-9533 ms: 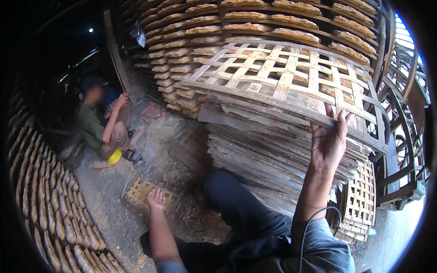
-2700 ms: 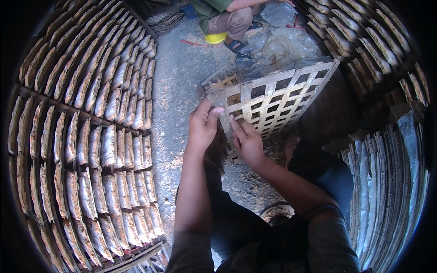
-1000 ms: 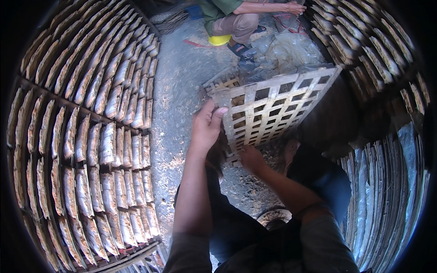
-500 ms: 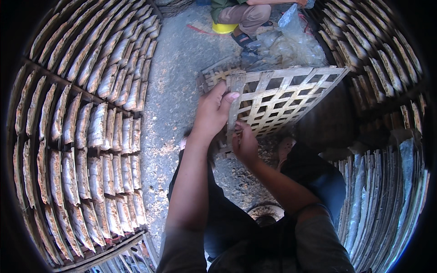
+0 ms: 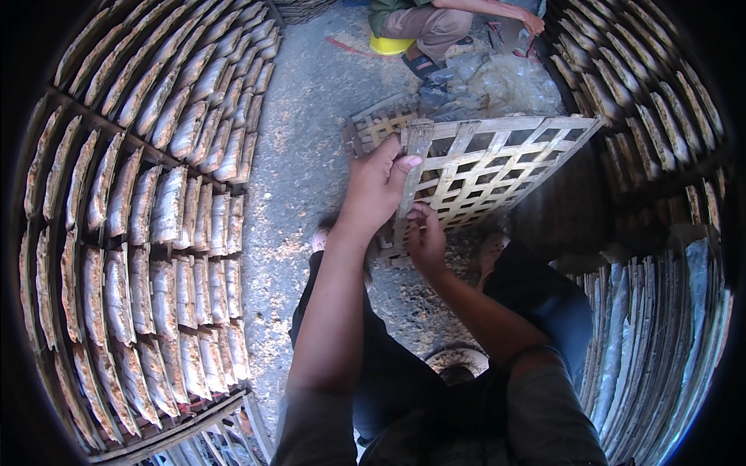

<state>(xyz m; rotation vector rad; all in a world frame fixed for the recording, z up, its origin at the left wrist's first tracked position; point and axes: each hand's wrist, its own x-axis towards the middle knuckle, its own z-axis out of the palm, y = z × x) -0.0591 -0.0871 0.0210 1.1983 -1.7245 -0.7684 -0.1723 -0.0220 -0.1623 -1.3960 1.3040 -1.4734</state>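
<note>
Ahead of my knees, a woven bamboo lattice tray [image 5: 478, 167] with a wooden end bar stands tilted on edge. My left hand [image 5: 378, 186] is closed round the upper part of that bar, thumb on the near face. Lower down, my right hand [image 5: 427, 242] has its fingers curled in at the tray's near edge, by the lattice. Whatever those fingers pinch is hidden or too small to make out. Behind the tray shows part of another woven lattice piece [image 5: 382, 124].
Racks of stacked slats with rough, crusted edges [image 5: 163, 210] line the left; similar racks [image 5: 637, 101] rise at right. Upright thin panels [image 5: 645, 334] stand lower right. Beyond the tray lie crumpled clear plastic sheets [image 5: 505, 85] and a seated co-worker [image 5: 423, 31]. Crumbs litter the concrete floor [image 5: 299, 140].
My right hand has shifted slightly at the tray's edge, its fingers more curled. My left hand keeps its grip. The co-worker's raised plastic has come down, and their hand shows at the right.
</note>
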